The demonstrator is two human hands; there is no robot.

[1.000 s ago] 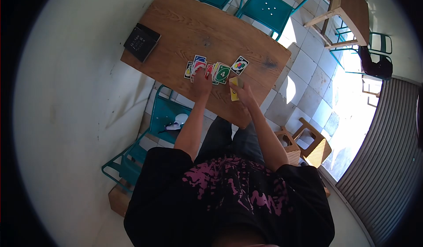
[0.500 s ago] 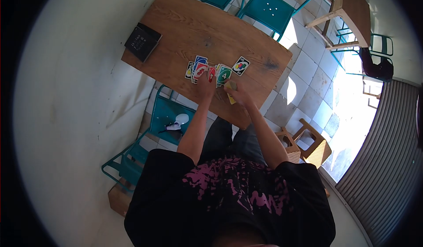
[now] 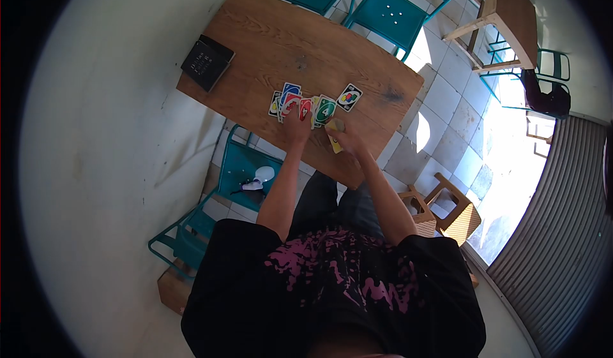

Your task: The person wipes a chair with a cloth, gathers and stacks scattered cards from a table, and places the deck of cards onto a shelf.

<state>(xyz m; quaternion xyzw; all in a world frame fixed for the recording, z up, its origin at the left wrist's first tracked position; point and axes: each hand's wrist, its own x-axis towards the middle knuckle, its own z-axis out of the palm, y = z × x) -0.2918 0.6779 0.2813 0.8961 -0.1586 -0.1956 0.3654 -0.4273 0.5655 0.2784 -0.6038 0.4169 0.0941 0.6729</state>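
Uno cards are spread near the middle of the front side of the wooden table. My left hand (image 3: pixel 296 129) is closed at a red card (image 3: pixel 306 110), its fingertips at the card's lower part. Beside it lie overlapping red and blue cards (image 3: pixel 291 90), partly covered by my fingers. A green 4 card (image 3: pixel 325 110) lies on a row of cards between my hands. My right hand (image 3: pixel 348 140) grips yellow cards (image 3: pixel 335 145); how many is hidden. A wild card (image 3: pixel 349 97) lies apart at the upper right.
A black book (image 3: pixel 207 63) rests at the left end of the table (image 3: pixel 294 32). On the near teal chair (image 3: pixel 233 166) sits a white, bulb-shaped object (image 3: pixel 263 174). Other teal chairs (image 3: pixel 386 16) stand at the far side, and cardboard-brown stools (image 3: pixel 456 211) at the right.
The red card at my left hand shows more of its face now. My right hand stays in place with the yellow cards. The whole view has shifted very slightly.
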